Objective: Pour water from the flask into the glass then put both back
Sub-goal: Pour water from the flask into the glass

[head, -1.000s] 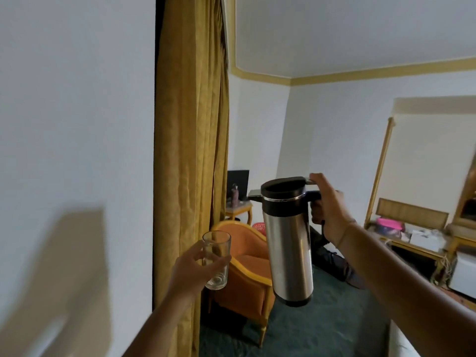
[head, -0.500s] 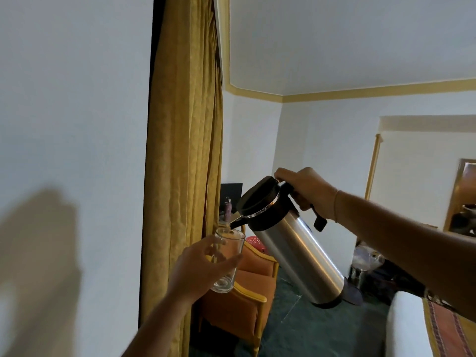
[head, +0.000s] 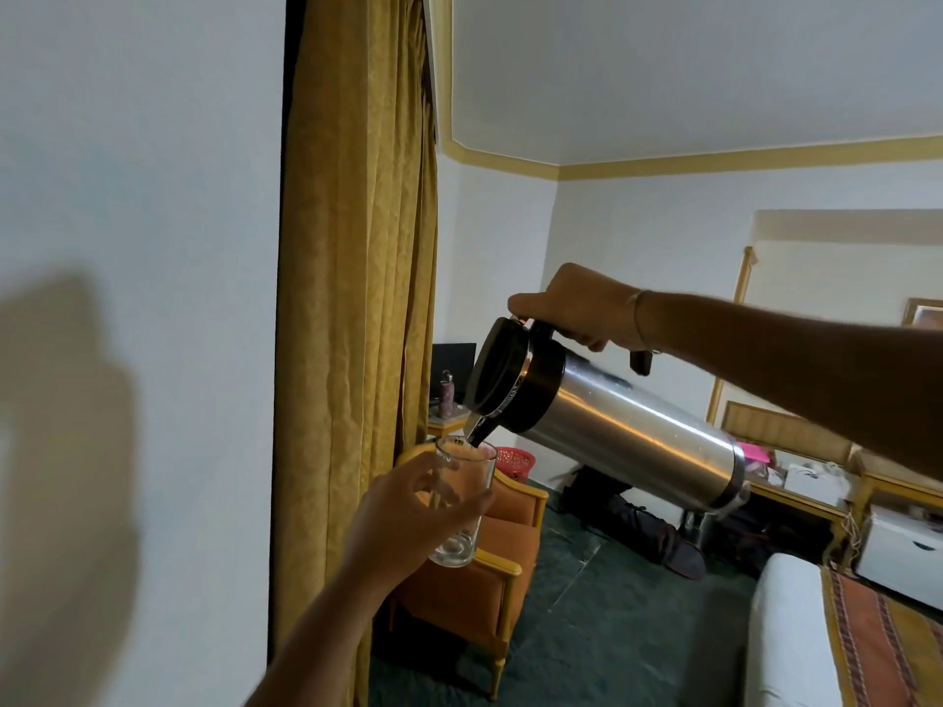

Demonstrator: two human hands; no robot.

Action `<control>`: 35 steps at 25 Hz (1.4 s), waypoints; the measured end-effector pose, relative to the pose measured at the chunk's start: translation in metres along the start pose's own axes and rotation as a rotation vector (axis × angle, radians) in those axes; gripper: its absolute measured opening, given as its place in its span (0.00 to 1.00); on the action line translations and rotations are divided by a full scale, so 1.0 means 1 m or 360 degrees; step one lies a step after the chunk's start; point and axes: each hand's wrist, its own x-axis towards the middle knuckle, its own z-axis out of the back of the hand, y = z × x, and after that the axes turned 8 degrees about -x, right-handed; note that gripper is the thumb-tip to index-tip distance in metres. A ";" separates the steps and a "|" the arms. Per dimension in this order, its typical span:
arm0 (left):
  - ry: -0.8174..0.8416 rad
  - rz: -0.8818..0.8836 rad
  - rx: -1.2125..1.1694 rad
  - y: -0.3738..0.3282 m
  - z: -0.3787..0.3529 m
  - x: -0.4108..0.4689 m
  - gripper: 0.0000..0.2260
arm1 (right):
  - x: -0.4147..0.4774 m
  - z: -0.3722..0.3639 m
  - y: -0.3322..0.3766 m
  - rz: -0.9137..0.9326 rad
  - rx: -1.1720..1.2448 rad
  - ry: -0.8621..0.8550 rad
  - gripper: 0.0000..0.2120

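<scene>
Right hand (head: 576, 308) grips handle of flask (head: 612, 431), tipped steeply, spout just over rim of glass (head: 462, 507). Left hand (head: 408, 517) wraps glass, held mid-air. Pour under way: keep spout centred, glass upright, tilt slowly; water level unclear.

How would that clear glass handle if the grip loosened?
The glass looks smooth and straight-sided, so it would probably slip easily through the left hand. Being thin clear glass held in mid-air, it would likely break if dropped. It should get heavier as the flask pours in.
</scene>
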 end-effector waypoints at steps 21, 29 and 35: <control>0.0009 0.0016 0.0022 -0.008 -0.006 0.008 0.35 | 0.026 0.007 0.033 0.0282 -0.0629 -0.0087 0.27; 0.0023 0.0013 -0.0003 -0.004 -0.009 0.011 0.33 | 0.032 0.014 0.032 0.0333 -0.0571 -0.0073 0.27; 0.0038 0.0033 0.0065 -0.005 -0.012 0.009 0.32 | 0.031 0.017 0.035 0.0365 -0.0564 -0.0083 0.28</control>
